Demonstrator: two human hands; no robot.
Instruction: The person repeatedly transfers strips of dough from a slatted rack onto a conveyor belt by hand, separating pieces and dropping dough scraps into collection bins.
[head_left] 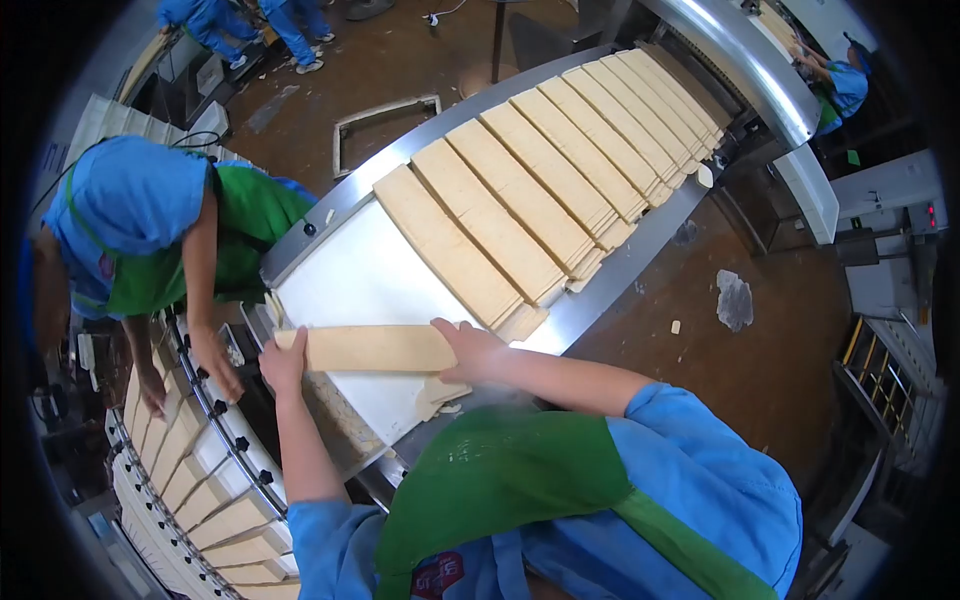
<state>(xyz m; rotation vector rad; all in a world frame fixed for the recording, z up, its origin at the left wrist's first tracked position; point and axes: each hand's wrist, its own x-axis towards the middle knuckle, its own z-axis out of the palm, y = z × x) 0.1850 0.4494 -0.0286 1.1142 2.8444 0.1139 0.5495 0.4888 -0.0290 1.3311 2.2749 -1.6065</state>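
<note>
A long pale strip (375, 348), like flat dough or wafer, is held level between my two hands over the near end of the white conveyor belt (350, 270). My left hand (284, 362) grips its left end, thumb on top. Round the right end my right hand (468, 350) is closed. Beyond the strip, a row of similar strips (460, 245) lies side by side across the belt, overlapping in places. Small broken pieces (437, 395) lie at the belt's near edge, below my right hand.
A co-worker (140, 220) in blue and green leans in at the left, hands over a lower curved conveyor (215, 515) carrying more strips. A metal machine hood (750, 70) spans the belt's far end. Other people stand at the top left and top right.
</note>
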